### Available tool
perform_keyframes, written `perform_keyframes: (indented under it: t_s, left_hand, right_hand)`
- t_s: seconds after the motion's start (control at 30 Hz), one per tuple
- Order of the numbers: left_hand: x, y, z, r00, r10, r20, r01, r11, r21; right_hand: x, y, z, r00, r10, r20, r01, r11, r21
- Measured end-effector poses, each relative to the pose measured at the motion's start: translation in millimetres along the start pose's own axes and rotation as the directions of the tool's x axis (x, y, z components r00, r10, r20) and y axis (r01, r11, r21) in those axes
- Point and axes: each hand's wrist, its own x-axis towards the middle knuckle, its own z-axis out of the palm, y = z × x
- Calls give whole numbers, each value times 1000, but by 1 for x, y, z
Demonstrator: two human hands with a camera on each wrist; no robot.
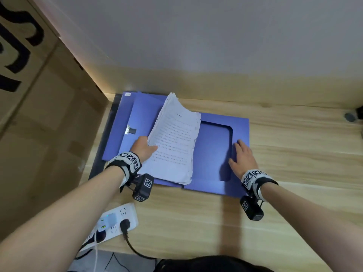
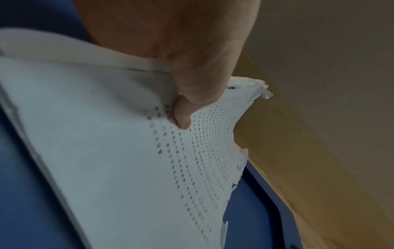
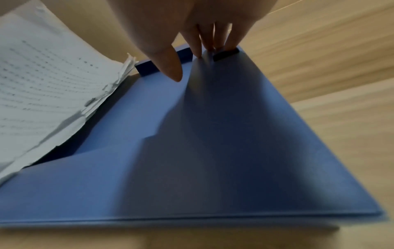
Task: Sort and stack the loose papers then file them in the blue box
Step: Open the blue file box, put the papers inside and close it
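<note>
Fingers (image 2: 181, 116) round a thick, ragged-edged printed paper stack (image 1: 174, 142)

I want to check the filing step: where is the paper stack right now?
In the head view the paper stack sits centre-left, tilted over the open blue box, its left edge pinched by the left hand.

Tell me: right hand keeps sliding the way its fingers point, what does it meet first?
The right hand lies flat on the blue box flap, fingertips at its far edge. Past that, only bare wooden desk, then the wall. The way looks free, though depth is uncertain.
</note>
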Motion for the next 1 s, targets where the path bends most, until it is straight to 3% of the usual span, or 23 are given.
perform_keyframes:
  t_s: [0.2,0.43,1.0]
  left_hand:
    - [5,-8,-14,996,-13,-85,23,992,126]
    - [7,-14,-6,1000,-19,-23,21,992,121]
    - [4,29,94,991,-60,122,57,998,30]
  right_hand:
    - [-2,-6,1,999,32,2,-32,999,-1]
    - [-3,-9,-1,995,63,73,-64,998,16]
    - [-3,-3,-8,994,50,94,-60,993,106]
